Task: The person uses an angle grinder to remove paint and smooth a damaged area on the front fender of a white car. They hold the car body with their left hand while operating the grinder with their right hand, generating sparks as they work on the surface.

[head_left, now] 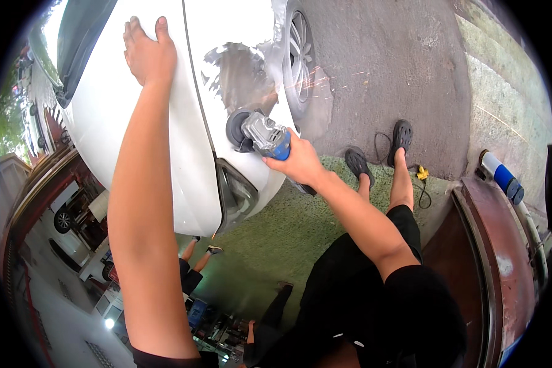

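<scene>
My left hand [150, 52] lies flat on the white hood [95, 132] of a car, its fingers stretched out and holding nothing. In my right hand [302, 161] is an angle grinder [268, 134] with a grey and blue body. My fingers wrap around its blue part. The dark round disc [237, 127] is at the front fender, close to a worn grey patch [242, 76] in the white paint. Orange sparks fly from there past the front wheel [299, 55]. The headlight [236, 191] lies just below the grinder.
A cord [383, 144] and a yellow plug or connector [422, 173] lie near my feet in black clogs [402, 135]. A brown metal panel [503, 257] and a blue and white cylinder [502, 176] stand at right. Other people's legs [199, 260] show beyond the car's front.
</scene>
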The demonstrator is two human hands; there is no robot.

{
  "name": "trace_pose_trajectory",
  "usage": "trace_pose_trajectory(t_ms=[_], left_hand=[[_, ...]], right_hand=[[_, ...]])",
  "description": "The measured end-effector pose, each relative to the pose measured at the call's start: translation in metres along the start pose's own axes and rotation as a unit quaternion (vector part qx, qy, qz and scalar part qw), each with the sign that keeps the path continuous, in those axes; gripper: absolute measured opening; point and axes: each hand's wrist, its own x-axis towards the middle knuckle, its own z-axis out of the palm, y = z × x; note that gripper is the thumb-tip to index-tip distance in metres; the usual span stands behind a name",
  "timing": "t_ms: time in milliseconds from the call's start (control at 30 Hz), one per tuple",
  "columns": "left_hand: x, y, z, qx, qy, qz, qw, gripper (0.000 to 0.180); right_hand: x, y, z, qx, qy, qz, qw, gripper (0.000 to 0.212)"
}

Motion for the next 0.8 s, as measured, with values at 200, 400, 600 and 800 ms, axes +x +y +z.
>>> trace_pose_trajectory(t_ms=[200, 400, 600, 800], left_hand=[[-0.007, -0.067, -0.016, -0.062, -0.065, 0.039, 0.995, 0.072], [-0.027, -0.049, -0.017, -0.033, -0.011, -0.026, 0.999, 0.072], [-0.025, -0.045, -0.019, -0.029, -0.019, -0.041, 0.999, 0.07], [-0.025, -0.044, -0.021, -0.027, -0.026, -0.048, 0.998, 0.071]], right_hand=[[-0.024, 0.021, 0.004, -0.044, 0.006, 0.0, 0.999, 0.075], [0.004, 0.002, 0.0, -0.019, 0.037, -0.044, 0.998, 0.075], [0.002, 0.0, -0.005, -0.03, 0.013, -0.038, 0.999, 0.076], [-0.012, 0.009, 0.005, -0.042, 0.007, -0.018, 0.999, 0.074]])
